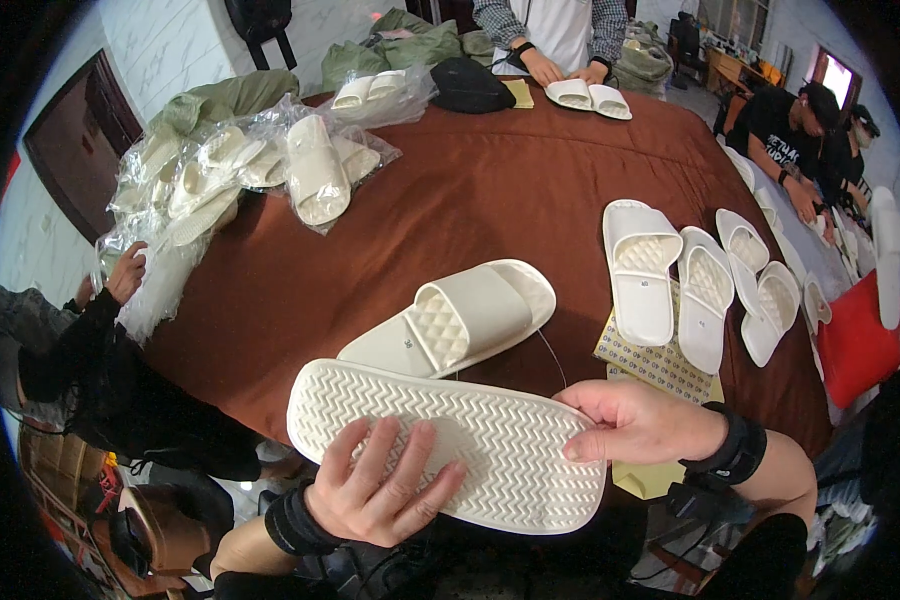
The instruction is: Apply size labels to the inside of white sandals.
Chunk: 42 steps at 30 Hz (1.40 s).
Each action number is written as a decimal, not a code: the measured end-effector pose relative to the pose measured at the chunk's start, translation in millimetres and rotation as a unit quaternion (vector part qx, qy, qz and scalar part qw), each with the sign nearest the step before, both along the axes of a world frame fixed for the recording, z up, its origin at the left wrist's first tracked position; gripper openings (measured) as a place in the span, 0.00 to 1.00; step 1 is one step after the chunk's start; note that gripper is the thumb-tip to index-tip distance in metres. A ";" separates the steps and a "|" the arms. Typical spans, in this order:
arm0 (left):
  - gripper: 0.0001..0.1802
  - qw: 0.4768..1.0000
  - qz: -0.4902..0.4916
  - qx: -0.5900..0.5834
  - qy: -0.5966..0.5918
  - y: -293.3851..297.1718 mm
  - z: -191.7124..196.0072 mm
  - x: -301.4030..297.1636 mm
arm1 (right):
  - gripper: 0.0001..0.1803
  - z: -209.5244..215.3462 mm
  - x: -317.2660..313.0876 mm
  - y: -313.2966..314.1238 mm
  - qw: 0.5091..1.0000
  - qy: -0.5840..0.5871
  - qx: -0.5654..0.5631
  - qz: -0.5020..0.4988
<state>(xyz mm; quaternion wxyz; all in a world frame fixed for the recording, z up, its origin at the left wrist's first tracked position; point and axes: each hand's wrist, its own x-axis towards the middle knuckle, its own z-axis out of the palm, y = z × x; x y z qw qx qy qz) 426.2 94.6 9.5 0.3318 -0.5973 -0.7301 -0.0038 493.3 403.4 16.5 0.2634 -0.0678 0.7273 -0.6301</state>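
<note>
I hold a white slide slipper with its zigzag-patterned sole toward me. My left hand lies across the lower edge, its fingers spread on the sole; its thumb is hidden. My right hand grips the right end, thumb on the sole and other fingers partly behind it. Just beyond, another white slide slipper lies on the table, upper side up, with a quilted footbed. A thin thread runs between that slipper and my right hand.
Several white slippers stand at the right beside yellow sticker sheets on the brown-covered table. Bagged slippers heap at the far left, near a person's hand. Another person's hands touch a slipper pair opposite. People sit at right.
</note>
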 end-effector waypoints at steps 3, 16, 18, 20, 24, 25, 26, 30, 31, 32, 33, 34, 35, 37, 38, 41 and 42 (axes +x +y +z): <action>0.21 0.998 -0.022 -0.045 -0.033 -4.1 0.1 -2.3 | 0.21 5.3 0.2 -1.1 0.996 -0.013 -0.068 -0.062; 0.21 0.944 0.083 0.040 -0.316 -23.4 9.2 -11.2 | 0.14 27.6 -0.6 1.7 0.757 0.576 0.307 -0.031; 0.20 0.958 0.053 0.023 -0.283 -21.2 2.3 -9.4 | 0.13 21.4 -1.5 3.3 0.708 0.612 0.353 -0.003; 0.21 0.973 0.005 -0.010 -0.231 -17.4 -3.4 -9.5 | 0.11 12.2 -1.6 9.0 0.680 0.609 0.407 0.021; 0.24 0.942 -0.007 -0.015 -0.335 -12.4 8.7 -15.1 | 0.10 1.8 1.2 15.3 0.665 0.580 0.469 0.034; 0.25 0.942 0.009 -0.012 -0.334 -15.5 10.8 -21.8 | 0.10 -0.2 0.6 15.6 0.670 0.555 0.490 0.048; 0.26 0.945 0.036 -0.003 -0.325 -16.9 10.6 -31.8 | 0.10 -2.4 0.1 16.2 0.675 0.529 0.511 0.063; 0.24 0.938 0.116 0.011 -0.327 -17.6 -0.1 -78.1 | 0.12 -6.2 -3.3 15.0 0.657 0.518 0.546 0.049; 0.23 0.933 0.120 0.008 -0.340 -20.6 -5.9 -86.3 | 0.13 -3.9 -3.3 11.4 0.676 0.505 0.535 0.033; 0.26 0.929 0.125 0.005 -0.349 -23.8 -11.3 -91.2 | 0.15 -1.3 -2.6 7.2 0.695 0.491 0.524 0.018; 0.26 0.928 0.122 0.002 -0.352 -21.8 -13.0 -91.7 | 0.15 2.2 -0.3 3.4 0.697 0.487 0.525 0.017; 0.26 0.925 0.124 -0.004 -0.358 -19.8 -14.1 -91.4 | 0.16 7.1 3.2 -1.6 0.711 0.450 0.540 0.016; 0.26 0.922 0.126 -0.011 -0.365 -19.0 -15.1 -91.1 | 0.17 11.1 5.9 -5.9 0.724 0.411 0.554 0.016; 0.27 0.917 0.130 -0.019 -0.376 -18.0 -14.4 -89.9 | 0.17 17.9 10.4 -9.8 0.755 0.398 0.520 0.037; 0.27 0.913 0.137 -0.025 -0.384 -18.7 -14.4 -89.5 | 0.18 18.5 10.6 -12.2 0.783 0.387 0.483 0.058; 0.26 0.907 0.131 -0.024 -0.401 -20.6 -14.5 -88.6 | 0.21 13.7 10.4 -21.9 0.791 0.420 0.443 0.048; 0.26 0.906 0.131 -0.027 -0.402 -21.9 -16.5 -88.4 | 0.21 12.5 7.4 -23.7 0.793 0.418 0.442 0.048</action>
